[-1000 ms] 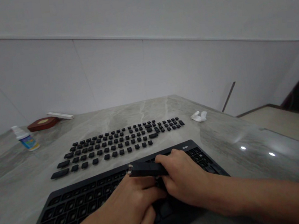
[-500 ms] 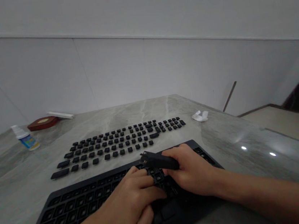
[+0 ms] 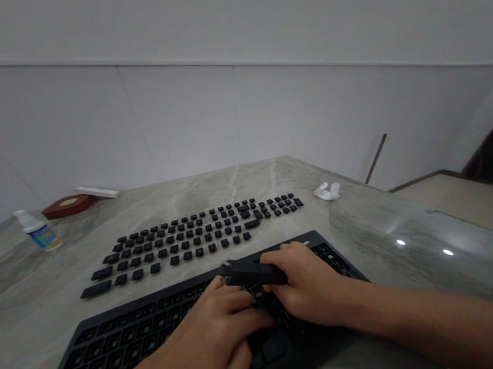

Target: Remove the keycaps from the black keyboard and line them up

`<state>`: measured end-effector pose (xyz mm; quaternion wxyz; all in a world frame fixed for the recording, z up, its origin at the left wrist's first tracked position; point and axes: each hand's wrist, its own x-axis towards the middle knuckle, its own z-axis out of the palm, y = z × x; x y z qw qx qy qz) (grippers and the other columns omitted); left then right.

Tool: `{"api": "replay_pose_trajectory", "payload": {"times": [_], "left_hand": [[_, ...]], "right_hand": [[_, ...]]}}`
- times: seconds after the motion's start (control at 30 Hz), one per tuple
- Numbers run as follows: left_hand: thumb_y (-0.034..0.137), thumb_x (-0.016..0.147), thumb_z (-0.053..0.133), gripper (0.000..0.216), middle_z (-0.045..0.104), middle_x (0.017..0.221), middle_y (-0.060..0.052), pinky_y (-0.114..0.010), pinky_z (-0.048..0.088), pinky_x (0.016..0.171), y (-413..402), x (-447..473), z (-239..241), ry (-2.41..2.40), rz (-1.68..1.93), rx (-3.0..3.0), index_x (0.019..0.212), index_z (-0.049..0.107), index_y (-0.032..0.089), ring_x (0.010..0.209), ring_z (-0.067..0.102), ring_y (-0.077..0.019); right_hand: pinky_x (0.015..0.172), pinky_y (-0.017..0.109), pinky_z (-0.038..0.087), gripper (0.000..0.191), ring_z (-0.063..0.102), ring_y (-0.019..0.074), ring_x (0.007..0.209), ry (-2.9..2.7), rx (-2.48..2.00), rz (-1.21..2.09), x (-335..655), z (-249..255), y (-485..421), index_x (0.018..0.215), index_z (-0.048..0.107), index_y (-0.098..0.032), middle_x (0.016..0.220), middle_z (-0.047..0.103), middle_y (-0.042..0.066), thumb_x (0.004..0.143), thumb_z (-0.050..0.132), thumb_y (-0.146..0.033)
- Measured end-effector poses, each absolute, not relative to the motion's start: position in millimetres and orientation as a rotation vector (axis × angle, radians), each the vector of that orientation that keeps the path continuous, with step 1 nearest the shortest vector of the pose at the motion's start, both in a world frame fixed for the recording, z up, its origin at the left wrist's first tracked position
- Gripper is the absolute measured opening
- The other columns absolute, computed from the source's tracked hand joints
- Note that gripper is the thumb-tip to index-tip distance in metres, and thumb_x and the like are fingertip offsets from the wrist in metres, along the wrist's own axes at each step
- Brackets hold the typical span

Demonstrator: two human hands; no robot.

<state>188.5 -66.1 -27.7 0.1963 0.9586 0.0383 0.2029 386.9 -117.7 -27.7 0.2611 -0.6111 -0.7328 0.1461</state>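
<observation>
A black keyboard [image 3: 153,306] with most of its keycaps off lies in front of me, its bare key sockets showing. My left hand [image 3: 222,331] rests over its middle, palm down, fingers bent a little and apart, with their tips on the keyboard. My right hand [image 3: 306,285] pinches a long black bar-shaped piece [image 3: 257,272] between thumb and forefinger. The bar points left, just above my left fingers, and its pronged end is too blurred to make out. Beyond the keyboard, loose black keycaps [image 3: 187,256] lie in rows on the grey marbled table [image 3: 211,189].
A white spray bottle [image 3: 41,233] with a blue label stands at the left. Behind it lie a reddish-brown box [image 3: 69,206] and a white strip [image 3: 97,192] by the wall. Crumpled white tissue [image 3: 328,191] lies toward the right edge of the table.
My right hand has shifted a little left, carrying the black bar, whose pronged end is now lower and closer to my left fingers. The left hand has hardly moved.
</observation>
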Motion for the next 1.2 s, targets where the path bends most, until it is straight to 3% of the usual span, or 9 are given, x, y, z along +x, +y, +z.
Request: {"api": "replay_pose_trajectory", "payload": {"times": [0.1,0.27,0.43,0.5,0.67,0.8,1.07,1.2], "left_hand": [[0.003,0.077,0.040,0.049,0.065,0.114,-0.003,-0.031,0.048,0.090,-65,188,-29,0.250,0.663,2.627,0.117,0.058,0.024,0.104,0.061,-0.0177],[0.018,0.091,0.046,0.022,0.068,0.099,0.001,-0.029,0.050,0.080,-54,187,-41,0.689,0.843,2.321,0.106,0.058,0.027,0.092,0.065,-0.0164],[0.030,0.092,0.053,0.012,0.068,0.093,0.000,-0.029,0.050,0.071,-45,189,-46,0.854,0.920,2.091,0.102,0.054,0.024,0.088,0.065,-0.0181],[0.029,0.091,0.054,0.011,0.068,0.091,0.000,-0.028,0.051,0.071,-46,190,-46,0.843,0.959,2.141,0.100,0.054,0.024,0.088,0.066,-0.0180],[0.018,0.089,0.057,0.011,0.068,0.085,0.007,-0.020,0.052,0.071,-48,191,-47,0.757,1.112,2.275,0.097,0.055,0.026,0.080,0.068,-0.0110],[0.008,0.087,0.057,0.021,0.067,0.085,0.009,-0.013,0.050,0.073,-50,189,-44,0.555,1.217,2.378,0.096,0.056,0.027,0.077,0.066,-0.0056],[-0.002,0.087,0.047,0.023,0.055,0.092,0.000,-0.021,0.048,0.074,-52,185,-39,0.460,1.256,2.481,0.089,0.051,0.021,0.086,0.057,-0.0108],[0.005,0.087,0.053,0.025,0.050,0.095,-0.001,-0.027,0.047,0.073,-52,189,-41,0.641,1.170,2.455,0.103,0.047,0.023,0.081,0.051,-0.0141]], "right_hand": [[0.055,0.024,0.035,0.010,0.052,0.0123,0.058,-1.854,-1.545,0.462,389,-26,-118,0.066,0.059,-0.016,0.062,0.060,0.000,0.072,0.053,-0.011],[0.077,0.030,0.046,0.017,0.059,0.0167,0.088,-1.721,-1.116,0.320,397,-21,-115,0.087,0.063,-0.016,0.093,0.063,0.006,0.084,0.047,-0.012],[0.074,0.026,0.049,0.038,0.064,0.0144,0.082,-1.829,-1.114,0.293,399,-28,-112,0.101,0.064,-0.017,0.088,0.069,0.003,0.073,0.045,0.000],[0.077,0.025,0.050,0.044,0.067,0.0144,0.085,-1.874,-1.146,0.235,398,-30,-112,0.102,0.065,-0.017,0.093,0.072,0.003,0.068,0.045,0.002],[0.061,0.021,0.046,0.023,0.065,0.0119,0.065,-1.859,-1.224,0.121,396,-26,-113,0.087,0.064,-0.016,0.073,0.069,0.000,0.073,0.050,-0.004],[0.066,0.018,0.048,0.030,0.067,0.0105,0.070,-1.881,-1.185,0.180,395,-28,-113,0.092,0.068,-0.016,0.079,0.072,0.000,0.073,0.053,-0.001],[0.067,0.016,0.050,0.026,0.068,0.0092,0.070,-1.871,-1.109,0.294,389,-34,-119,0.094,0.071,-0.018,0.082,0.074,-0.001,0.074,0.067,-0.004],[0.074,0.023,0.051,0.031,0.069,0.0130,0.079,-1.877,-1.154,0.240,403,-20,-106,0.098,0.072,-0.020,0.089,0.075,0.001,0.075,0.059,-0.003]]}}
